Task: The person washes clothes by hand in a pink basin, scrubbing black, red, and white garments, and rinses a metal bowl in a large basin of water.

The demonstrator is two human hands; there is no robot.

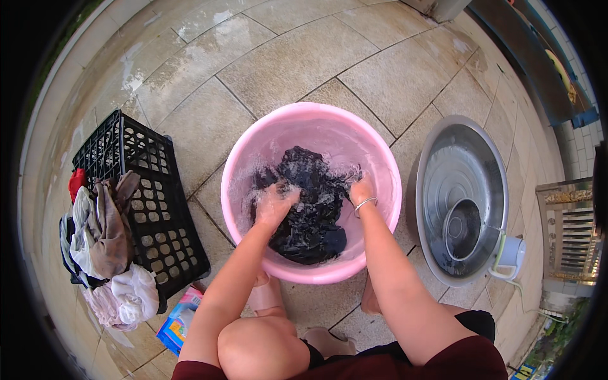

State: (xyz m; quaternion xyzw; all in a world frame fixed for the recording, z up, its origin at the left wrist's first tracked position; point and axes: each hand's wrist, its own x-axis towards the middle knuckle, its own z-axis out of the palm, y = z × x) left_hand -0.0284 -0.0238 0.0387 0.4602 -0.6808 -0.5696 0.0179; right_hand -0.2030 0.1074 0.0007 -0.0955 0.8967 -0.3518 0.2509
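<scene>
A pink plastic basin point(311, 276) stands on the floor in front of me, with soapy water in it. A soaked dark garment point(308, 244) lies bunched in the water. My left hand point(277, 204) grips the garment's left side, fingers curled and partly hidden by suds and cloth. On the opposite side, my right hand point(362, 191) holds an edge of the same garment close to the basin's right wall. A silver bangle point(365, 205) circles my right wrist. Foam point(247, 178) gathers mostly at the left of the basin.
Left of the basin, a black plastic crate point(164, 213) has several clothes point(111, 228) at its open side. A blue-and-pink packet point(178, 323) lies nearby. At right stands a large metal basin point(458, 166) holding a smaller metal bowl point(463, 228); a light plastic container point(513, 256) touches its rim.
</scene>
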